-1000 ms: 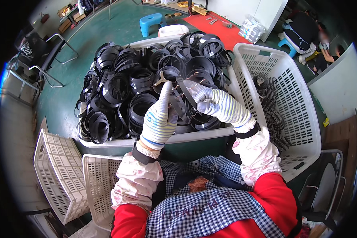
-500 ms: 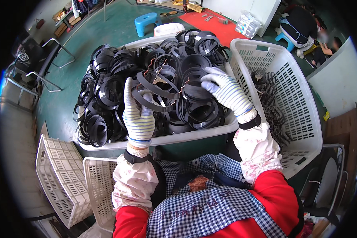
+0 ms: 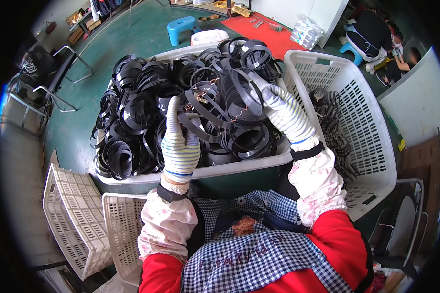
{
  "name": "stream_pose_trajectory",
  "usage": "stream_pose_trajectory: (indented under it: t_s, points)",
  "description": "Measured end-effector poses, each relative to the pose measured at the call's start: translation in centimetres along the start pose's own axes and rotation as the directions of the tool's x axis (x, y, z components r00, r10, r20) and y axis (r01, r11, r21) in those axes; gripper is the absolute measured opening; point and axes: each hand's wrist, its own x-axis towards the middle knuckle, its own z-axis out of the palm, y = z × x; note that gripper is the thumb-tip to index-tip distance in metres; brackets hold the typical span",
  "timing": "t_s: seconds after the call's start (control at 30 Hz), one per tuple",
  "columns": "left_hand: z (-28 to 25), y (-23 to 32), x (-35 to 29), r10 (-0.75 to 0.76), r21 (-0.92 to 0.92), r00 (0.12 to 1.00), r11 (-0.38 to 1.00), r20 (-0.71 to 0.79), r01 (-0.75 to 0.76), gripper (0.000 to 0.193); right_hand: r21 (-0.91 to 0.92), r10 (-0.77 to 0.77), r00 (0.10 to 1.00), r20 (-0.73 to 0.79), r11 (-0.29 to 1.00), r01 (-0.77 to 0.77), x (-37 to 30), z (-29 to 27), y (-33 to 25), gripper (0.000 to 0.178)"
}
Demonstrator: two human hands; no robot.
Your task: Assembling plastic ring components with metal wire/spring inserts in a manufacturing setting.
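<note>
A white crate in front of me is heaped with black coiled strap rings. My left hand, in a striped knit glove, grips the near end of one black strap bundle over the crate's front. My right hand, gloved the same way, holds the far side of that bundle, where a thin copper-coloured wire shows. The bundle is stretched between both hands just above the pile.
A white slotted basket at my right holds several black pieces. Two empty white baskets lie at lower left. A blue stool, metal chair frames and seated people stand beyond on the green floor.
Both hands have dropped from raised in front of me onto the pile and spread apart, now stretching a black strap bundle between them.
</note>
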Motion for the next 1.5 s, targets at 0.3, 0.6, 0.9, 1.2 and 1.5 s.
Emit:
stream_pose_trajectory:
  t_s: [0.3, 0.6, 0.9, 1.2, 1.5]
  points:
    - [0.4, 0.0, 0.1, 0.020, 0.038, 1.000, 0.999, 0.004, -0.020, 0.064, -0.451, -0.058, 0.986, -0.154, 0.892, -0.018, 0.4, 0.3, -0.1, 0.036]
    - [1.0, -0.7, -0.2, 0.038, 0.086, 0.999, 0.996, 0.024, -0.040, 0.060, 0.618, 0.206, 0.974, 0.097, 0.754, -0.222, -0.4, 3.2, -0.2, 0.052]
    - [0.9, 0.1, -0.3, 0.126, 0.130, 0.991, 0.983, 0.051, -0.132, 0.064, 0.589, -0.009, 1.000, 0.025, 0.808, -0.008, -0.2, 3.5, 0.1, 0.040]
    - [1.2, -0.2, -0.3, 0.182, 0.077, 0.976, 0.978, 0.117, -0.192, 0.067, 0.050, -0.110, 0.965, 0.237, 0.994, 0.101, -1.4, 3.2, -1.4, 0.034]
    - [1.2, -0.2, -0.1, 0.259, 0.136, 0.951, 0.949, 0.171, -0.283, 0.065, -0.057, -0.048, 0.930, 0.364, 0.996, 0.074, -1.3, 2.3, -1.7, 0.034]
